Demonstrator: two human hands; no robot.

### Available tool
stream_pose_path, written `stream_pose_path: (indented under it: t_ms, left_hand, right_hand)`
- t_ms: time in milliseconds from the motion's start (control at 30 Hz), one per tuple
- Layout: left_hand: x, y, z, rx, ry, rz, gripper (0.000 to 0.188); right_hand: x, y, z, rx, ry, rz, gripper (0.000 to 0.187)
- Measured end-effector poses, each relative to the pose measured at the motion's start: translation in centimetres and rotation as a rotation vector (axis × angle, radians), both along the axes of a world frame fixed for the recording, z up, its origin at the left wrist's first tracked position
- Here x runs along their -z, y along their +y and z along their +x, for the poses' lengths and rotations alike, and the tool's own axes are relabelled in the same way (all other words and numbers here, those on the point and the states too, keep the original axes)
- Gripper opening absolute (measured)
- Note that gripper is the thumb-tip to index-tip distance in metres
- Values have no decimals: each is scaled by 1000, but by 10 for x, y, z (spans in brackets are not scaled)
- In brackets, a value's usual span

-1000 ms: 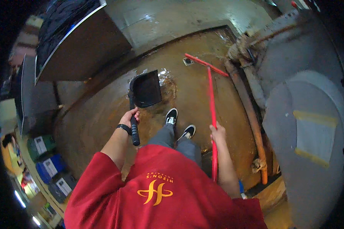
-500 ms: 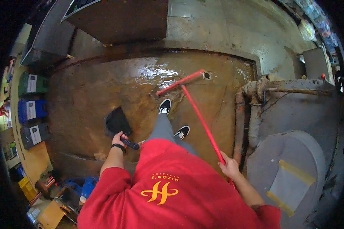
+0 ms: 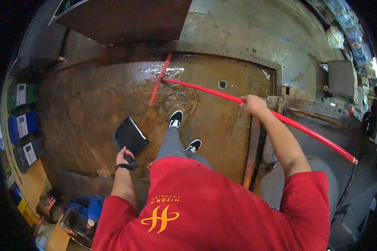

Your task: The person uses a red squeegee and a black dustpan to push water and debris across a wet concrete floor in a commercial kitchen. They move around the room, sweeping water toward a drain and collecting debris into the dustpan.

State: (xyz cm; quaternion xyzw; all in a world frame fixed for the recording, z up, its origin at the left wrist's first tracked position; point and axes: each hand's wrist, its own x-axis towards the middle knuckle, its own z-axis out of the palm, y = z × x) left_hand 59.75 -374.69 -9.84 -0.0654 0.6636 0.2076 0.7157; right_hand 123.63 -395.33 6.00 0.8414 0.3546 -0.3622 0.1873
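Observation:
My left hand (image 3: 122,158) is closed around the short handle of a black dustpan (image 3: 130,137), whose wide pan points away from me just above or on the floor; I cannot tell if it touches. Out to the right, my right hand (image 3: 254,104) grips the long red pole of a floor squeegee (image 3: 205,89). The squeegee's red crossbar (image 3: 156,90) stands over shiny water (image 3: 178,90) on the brown wet floor, beyond my shoes. Behind my right hand, the rest of the pole sticks out past my forearm.
A square floor drain (image 3: 223,84) lies right of the water. Green (image 3: 26,94), blue (image 3: 24,124) and grey bins (image 3: 30,153) line the left wall. A rusty pipe (image 3: 253,151) and grey equipment stand at right. A dark cabinet (image 3: 130,21) is at the far side.
The squeegee's crossbar has swung left, away from the drain, and turned nearly upright in the picture. My right hand has moved forward, and the pole lies flatter across the view.

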Motion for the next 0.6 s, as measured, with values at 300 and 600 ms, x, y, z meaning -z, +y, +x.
stream_pose_path:
  t_ms: [300, 600]
  left_hand:
    - [8, 73, 59, 158, 25, -79, 31]
    - [-1, 62, 98, 345, -46, 77, 24]
  right_hand:
    - [-54, -84, 107, 403, -39, -268, 42]
    - [-111, -163, 148, 53, -416, -183, 43]
